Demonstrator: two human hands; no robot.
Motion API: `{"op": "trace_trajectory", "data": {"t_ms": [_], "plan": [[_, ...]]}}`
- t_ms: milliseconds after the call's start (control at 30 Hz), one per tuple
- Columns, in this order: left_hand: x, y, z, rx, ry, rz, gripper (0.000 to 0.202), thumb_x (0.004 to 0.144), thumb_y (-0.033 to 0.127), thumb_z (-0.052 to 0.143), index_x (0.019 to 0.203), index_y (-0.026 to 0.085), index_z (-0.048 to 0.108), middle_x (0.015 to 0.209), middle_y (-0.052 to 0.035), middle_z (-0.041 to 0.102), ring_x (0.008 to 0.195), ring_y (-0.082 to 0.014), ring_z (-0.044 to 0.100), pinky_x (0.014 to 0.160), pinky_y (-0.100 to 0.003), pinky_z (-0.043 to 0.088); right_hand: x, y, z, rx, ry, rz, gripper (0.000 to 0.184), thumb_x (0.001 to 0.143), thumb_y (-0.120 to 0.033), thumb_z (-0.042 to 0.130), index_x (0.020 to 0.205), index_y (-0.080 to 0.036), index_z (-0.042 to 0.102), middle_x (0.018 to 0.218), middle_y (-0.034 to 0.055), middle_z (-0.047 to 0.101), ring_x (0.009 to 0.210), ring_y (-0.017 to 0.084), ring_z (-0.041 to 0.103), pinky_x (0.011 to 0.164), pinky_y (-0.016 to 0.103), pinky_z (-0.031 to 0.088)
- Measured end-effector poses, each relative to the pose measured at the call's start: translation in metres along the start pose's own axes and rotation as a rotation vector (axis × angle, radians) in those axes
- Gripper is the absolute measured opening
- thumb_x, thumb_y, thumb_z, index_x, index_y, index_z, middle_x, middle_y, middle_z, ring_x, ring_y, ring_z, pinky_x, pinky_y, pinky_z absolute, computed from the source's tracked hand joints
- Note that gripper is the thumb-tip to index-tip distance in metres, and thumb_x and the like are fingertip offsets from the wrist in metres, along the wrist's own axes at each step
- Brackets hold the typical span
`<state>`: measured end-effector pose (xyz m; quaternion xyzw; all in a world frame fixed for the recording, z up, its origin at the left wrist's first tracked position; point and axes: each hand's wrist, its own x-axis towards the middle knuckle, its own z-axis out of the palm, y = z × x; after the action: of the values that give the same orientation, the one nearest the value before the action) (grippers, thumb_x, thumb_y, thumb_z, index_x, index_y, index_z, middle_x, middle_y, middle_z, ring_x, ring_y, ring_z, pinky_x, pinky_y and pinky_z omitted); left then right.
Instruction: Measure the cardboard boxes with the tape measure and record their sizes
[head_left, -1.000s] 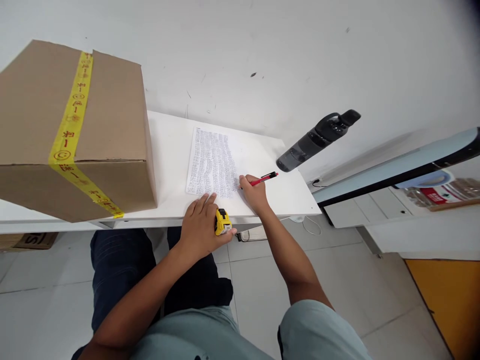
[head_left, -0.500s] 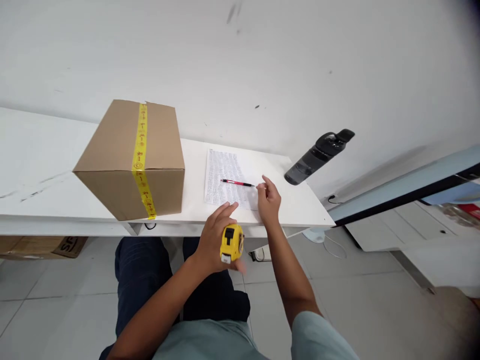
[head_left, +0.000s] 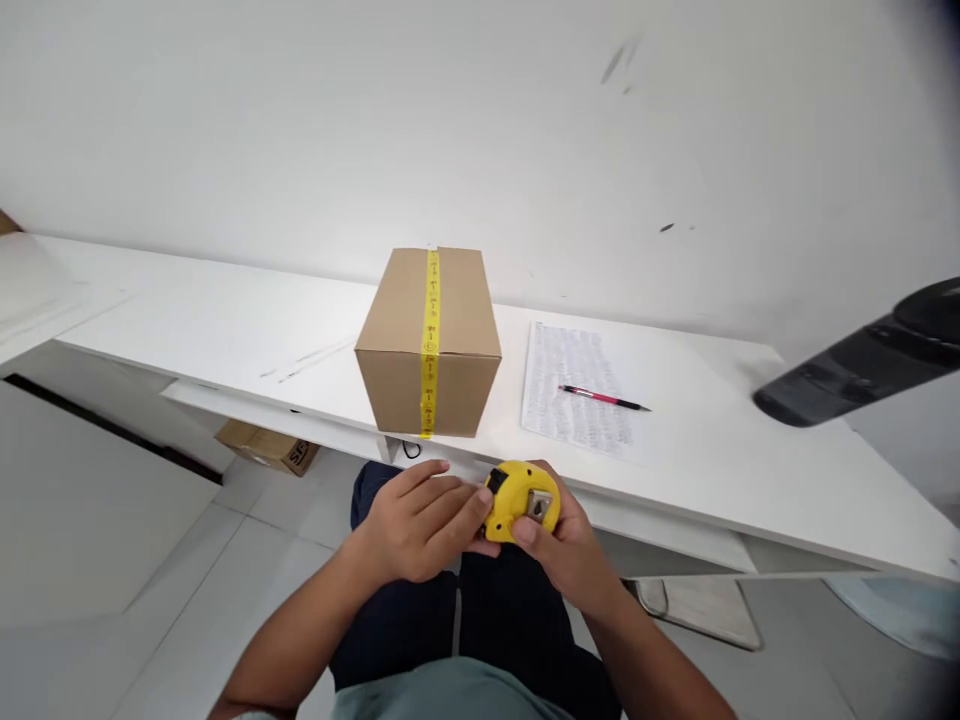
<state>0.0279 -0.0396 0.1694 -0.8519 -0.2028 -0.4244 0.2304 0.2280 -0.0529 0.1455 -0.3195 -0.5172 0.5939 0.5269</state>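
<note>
A yellow tape measure [head_left: 516, 485] is between my hands, just in front of the table's edge and above my lap. My right hand [head_left: 574, 552] is wrapped round its body, the thumb lying on the near side by the metal clip. My left hand [head_left: 416, 525] grips the front end of the tape measure near its black button, fingertips on it and the thumb below. No drawn-out blade can be made out. Beyond my hands stands a closed cardboard box [head_left: 390, 310] with a strip of yellow printed tape [head_left: 430, 350].
Right of the box, a red and black pen [head_left: 604, 398] lies on a sheet of handwritten paper [head_left: 555, 360]. A dark bottle [head_left: 840, 375] is at the right of the white table [head_left: 225, 300]. Another cardboard box [head_left: 262, 445] sits on the floor below.
My view has swung left, so the box appears nearer the centre. The tape measure has passed from my left hand alone into both hands; my right hand has come away from beside the pen.
</note>
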Motion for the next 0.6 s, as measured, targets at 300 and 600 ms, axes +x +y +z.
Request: {"op": "trace_trajectory", "data": {"t_ms": [300,600], "plan": [[-0.032,-0.136,-0.075,0.403,0.275,-0.494,0.029,0.107,0.029,0.042,0.121,0.017,0.065,0.118,-0.0061,0.077,0.111,-0.0162,0.073,0.093,-0.037,0.059,0.089,-0.039,-0.037,-0.155,0.598,-0.718,0.062,0.067,-0.04,0.093,0.119,-0.028,0.063,0.113,0.0043,0.065,0.09,0.019,0.069,0.075,0.034,0.062],[-0.04,-0.176,-0.055,0.052,0.189,-0.862,0.036,0.103,0.048,0.052,0.121,0.024,0.072,0.126,-0.0055,0.075,0.112,-0.0199,0.073,0.104,-0.042,0.058,0.15,-0.032,-0.039,-0.248,0.492,-0.553,0.076,0.076,-0.05,0.083,0.145,-0.03,0.057,0.134,0.0095,0.067,0.117,0.027,0.067,0.092,0.043,0.062]]}}
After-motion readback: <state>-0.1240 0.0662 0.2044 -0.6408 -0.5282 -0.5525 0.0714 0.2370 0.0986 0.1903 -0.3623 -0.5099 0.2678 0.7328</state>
